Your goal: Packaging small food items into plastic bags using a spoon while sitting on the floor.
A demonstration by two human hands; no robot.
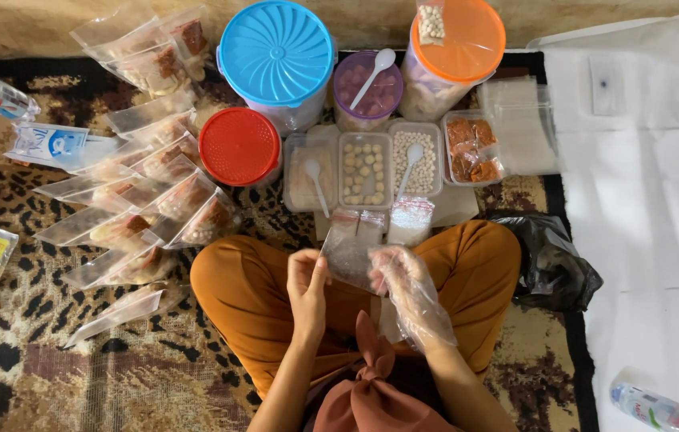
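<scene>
The person sat cross-legged on the patterned carpet [51,352], the bare left hand [307,288] and the right hand [403,284], sheathed in a thin plastic glove, both pinching the small clear plastic bag [349,258] above the lap, apparently to part its mouth. Just ahead, within easy reach, stood open trays of pale round snacks [365,170] with white spoons [409,160] resting in them, behind them a blue-lidded tub [275,52] and an orange-lidded one [458,40]. Filled bags [139,216] lay fanned out to the left, seemingly kept apart from the empty ones.
</scene>
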